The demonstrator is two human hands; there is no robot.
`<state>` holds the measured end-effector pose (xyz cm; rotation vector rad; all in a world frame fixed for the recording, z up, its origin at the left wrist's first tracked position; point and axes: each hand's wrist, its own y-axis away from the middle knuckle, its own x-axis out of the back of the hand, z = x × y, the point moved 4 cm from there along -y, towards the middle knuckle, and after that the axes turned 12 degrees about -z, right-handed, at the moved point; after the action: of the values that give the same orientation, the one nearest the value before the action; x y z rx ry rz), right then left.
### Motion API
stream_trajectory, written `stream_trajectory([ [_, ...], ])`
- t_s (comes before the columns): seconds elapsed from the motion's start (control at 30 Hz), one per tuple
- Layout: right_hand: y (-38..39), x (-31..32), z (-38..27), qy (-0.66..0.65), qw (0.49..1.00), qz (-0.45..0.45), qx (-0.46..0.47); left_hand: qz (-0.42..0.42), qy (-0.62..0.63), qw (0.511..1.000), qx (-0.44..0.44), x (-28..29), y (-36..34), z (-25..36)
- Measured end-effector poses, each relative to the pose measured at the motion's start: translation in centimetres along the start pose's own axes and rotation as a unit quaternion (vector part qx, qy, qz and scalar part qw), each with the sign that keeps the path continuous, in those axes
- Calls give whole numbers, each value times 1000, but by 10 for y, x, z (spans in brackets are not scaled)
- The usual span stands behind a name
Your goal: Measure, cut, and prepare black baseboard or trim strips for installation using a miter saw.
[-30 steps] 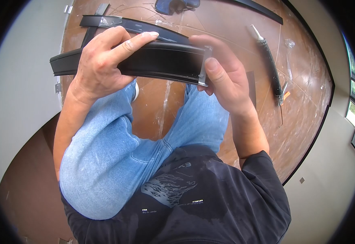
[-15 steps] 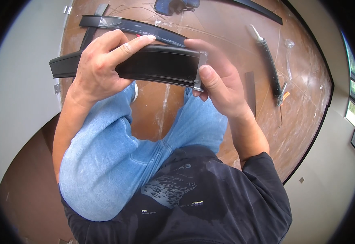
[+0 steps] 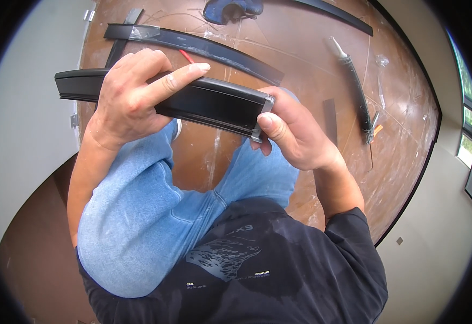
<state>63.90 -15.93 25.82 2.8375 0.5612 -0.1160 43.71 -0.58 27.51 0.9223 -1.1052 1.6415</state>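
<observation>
A black channel-shaped trim strip (image 3: 214, 109) is held up across my front, over my knees. My left hand (image 3: 133, 97) is closed around it left of its middle, the index finger stretched along the top edge. At the strip's right end sits a narrow grey end cap (image 3: 263, 116). My right hand (image 3: 295, 129) grips that end, thumb in front on the cap and fingers behind, partly hidden. Beyond the held strip, a second black strip (image 3: 203, 47) with clear tape near its left end lies on the floor, and a thin red item (image 3: 186, 56) shows next to it.
A caulking gun (image 3: 359, 94) with a pale nozzle lies on the brown floor at right, beside a flat dark strip (image 3: 330, 120). Another long black strip (image 3: 333, 15) and a dark blue object (image 3: 230, 9) lie at the far side. A pale wall (image 3: 25, 108) rises at left.
The right end of the held strip has dipped lower, with my right hand moving down alongside it. More of the strip on the floor and the red item now shows.
</observation>
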Motion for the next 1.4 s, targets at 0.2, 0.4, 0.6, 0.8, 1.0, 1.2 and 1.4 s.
stream_trajectory([
  [0.2, 5, 1, 0, 62, 998, 9, -27, 26, -56, 998, -18, 2, 3, 3],
  [0.4, 7, -5, -2, 101, 995, -20, -13, 59, -64, 995, -46, 3, 4, 6],
  [0.6, 10, -9, -14, 121, 992, -11, -40, 61, -66, 995, -52, 3, 4, 8],
  [0.8, 8, -10, -15, 117, 990, -16, -72, 35, -55, 997, -51, 1, 5, 7],
  [1.0, 0, -1, -17, 14, 994, -26, -105, -12, 21, 1000, 5, -8, 7, 1],
  [1.2, -2, 3, 6, -76, 995, -38, -55, -47, 61, 996, 39, -12, 8, -2],
  [1.4, -1, 3, 14, -114, 990, -44, -64, -58, 98, 992, 56, -13, 11, -3],
])
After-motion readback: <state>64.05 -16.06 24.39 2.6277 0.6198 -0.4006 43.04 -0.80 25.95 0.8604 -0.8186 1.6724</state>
